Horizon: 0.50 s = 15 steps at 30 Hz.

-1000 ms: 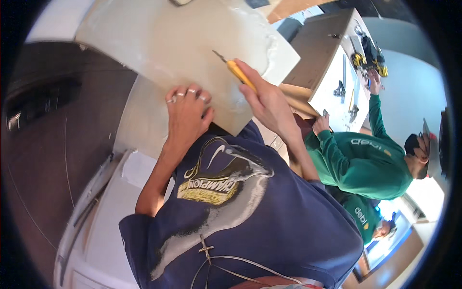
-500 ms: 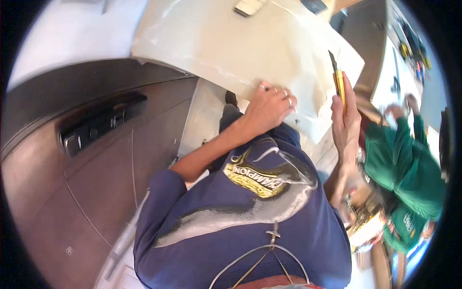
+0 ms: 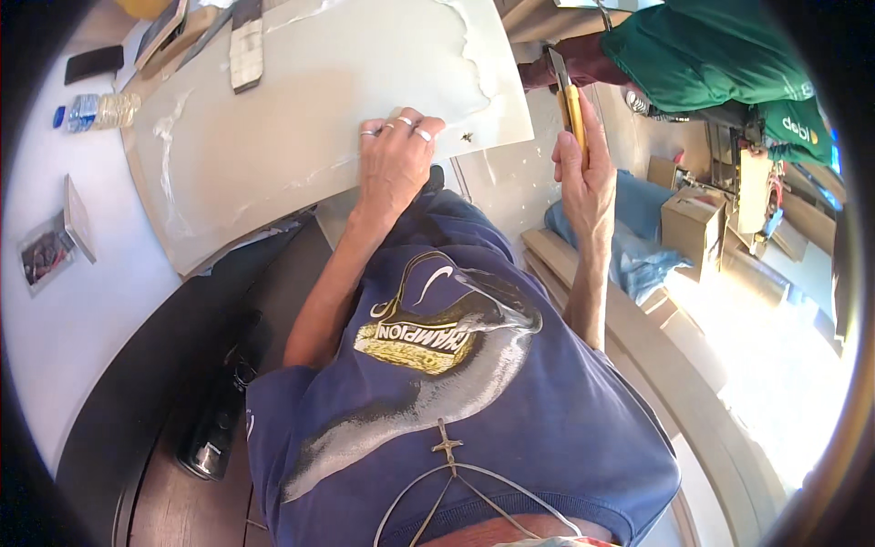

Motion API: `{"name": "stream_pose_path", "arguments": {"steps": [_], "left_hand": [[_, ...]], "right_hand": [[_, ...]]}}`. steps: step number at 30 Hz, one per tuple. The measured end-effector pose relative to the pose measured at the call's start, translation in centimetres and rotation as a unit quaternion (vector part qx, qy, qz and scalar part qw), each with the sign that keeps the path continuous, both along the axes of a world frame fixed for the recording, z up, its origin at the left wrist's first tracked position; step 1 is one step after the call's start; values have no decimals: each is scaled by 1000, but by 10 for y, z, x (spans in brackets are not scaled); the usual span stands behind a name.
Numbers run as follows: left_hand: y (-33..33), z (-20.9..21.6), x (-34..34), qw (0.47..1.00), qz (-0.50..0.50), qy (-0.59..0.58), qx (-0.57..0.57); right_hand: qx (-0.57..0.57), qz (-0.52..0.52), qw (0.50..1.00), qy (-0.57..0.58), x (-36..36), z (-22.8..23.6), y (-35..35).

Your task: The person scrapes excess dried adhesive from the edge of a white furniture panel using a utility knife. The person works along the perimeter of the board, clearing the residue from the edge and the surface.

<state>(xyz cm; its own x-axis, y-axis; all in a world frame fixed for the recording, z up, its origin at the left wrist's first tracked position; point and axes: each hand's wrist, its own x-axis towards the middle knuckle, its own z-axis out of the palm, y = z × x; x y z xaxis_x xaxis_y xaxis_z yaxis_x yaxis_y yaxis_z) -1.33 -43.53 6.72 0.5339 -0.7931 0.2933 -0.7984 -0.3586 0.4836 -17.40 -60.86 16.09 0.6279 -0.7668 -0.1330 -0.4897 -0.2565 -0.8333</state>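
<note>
In my right hand (image 3: 588, 173) is a yellow utility knife (image 3: 573, 108), held upright with its dark blade pointing up and away from me. It stands off to the right of a pale, cream-coloured sheet (image 3: 310, 100) with a worn, stained surface. My left hand (image 3: 398, 155), with rings on its fingers, is closed at the sheet's near edge; the fingers curl on top, and the thumb is hidden. A flat wooden-handled brush or scraper (image 3: 246, 55) lies on the sheet's far part.
On the white surface at left are a clear bottle (image 3: 102, 111), a dark phone-like slab (image 3: 94, 64) and a small box with a raised lid (image 3: 50, 255). A person in a green top (image 3: 702, 50) is at far right, near a cardboard box (image 3: 694, 223). Boards (image 3: 629, 319) lie along my right.
My view has swung to the right, so the sheet appears further left. Both hands keep their holds, and the knife still points up.
</note>
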Motion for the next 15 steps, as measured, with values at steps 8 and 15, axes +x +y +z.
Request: {"name": "stream_pose_path", "arguments": {"steps": [8, 15], "left_hand": [[25, -2, 14, 988, -144, -48, 20], [44, -3, 32, 989, -123, -78, 31]], "right_hand": [[20, -8, 1000, 14, -9, -30, 25], [21, 35, 999, 6, 2, -33, 27]]}}
